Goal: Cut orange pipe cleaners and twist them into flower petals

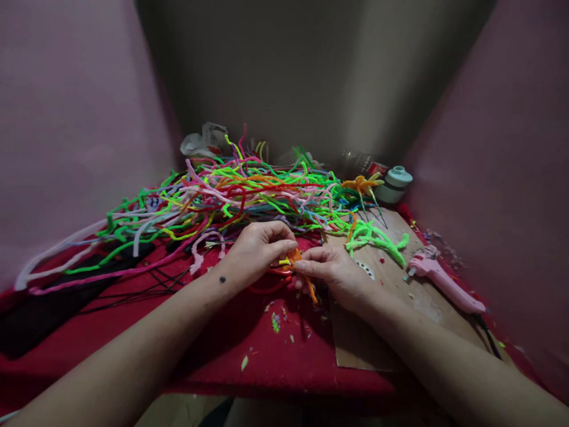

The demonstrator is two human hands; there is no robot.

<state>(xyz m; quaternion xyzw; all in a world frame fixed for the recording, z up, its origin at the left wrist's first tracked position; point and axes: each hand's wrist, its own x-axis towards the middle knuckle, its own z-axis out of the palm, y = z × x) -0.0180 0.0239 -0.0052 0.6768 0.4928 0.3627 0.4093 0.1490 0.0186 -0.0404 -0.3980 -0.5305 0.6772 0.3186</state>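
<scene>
Both my hands meet over the red cloth near the middle of the table, working on an orange pipe cleaner piece (313, 292). My left hand (262, 249) pinches its upper end between thumb and fingers, beside a small yellow bit (284, 261). From the other side, my right hand (331, 270) pinches the same piece, and its lower end hangs down below the fingers. Just under my left hand lies a red-handled tool (279, 271), mostly hidden. The exact shape of the orange piece is partly covered by my fingertips.
A big heap of coloured pipe cleaners (267, 190) spreads across the back. To the right, a cardboard sheet (364, 350) carries green pipe cleaners (377, 237) and a pink glue gun (444, 279). Behind stand orange flowers on stems (362, 185) and a pale green bottle (395, 184).
</scene>
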